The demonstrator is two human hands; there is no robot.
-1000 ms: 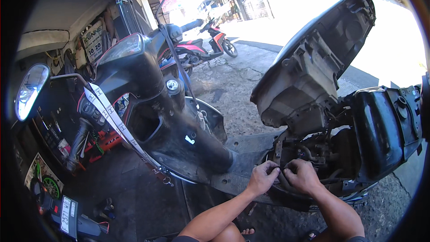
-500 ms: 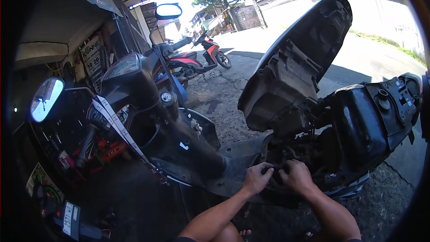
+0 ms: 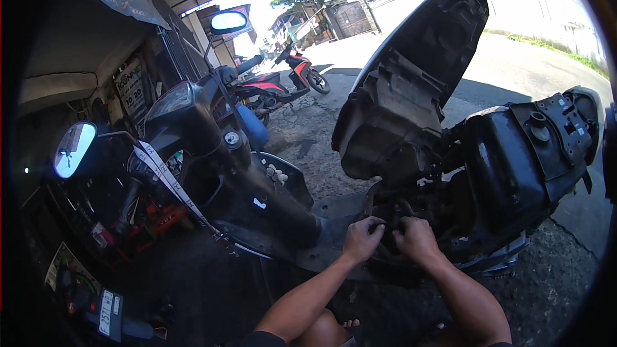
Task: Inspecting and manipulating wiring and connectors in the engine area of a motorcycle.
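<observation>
A black scooter (image 3: 514,160) stands in front of me with its seat (image 3: 418,71) tipped up and the body panels off. My left hand (image 3: 361,239) and my right hand (image 3: 416,240) sit side by side, fingers curled into the dark engine bay (image 3: 402,209) under the seat hinge. Both grip small parts there; what exactly they hold is hidden in shadow. The scooter's footboard (image 3: 334,218) lies just left of my left hand.
The scooter's front (image 3: 186,128) with two round mirrors (image 3: 74,149) rises at the left, a white strap (image 3: 170,183) hanging from it. A red motorbike (image 3: 283,80) is parked behind on the cracked pavement (image 3: 308,141). A shop front with tools fills the far left.
The view has dropped and closed in on the scooter. Both hands stay in the engine bay, working close together with little shift.
</observation>
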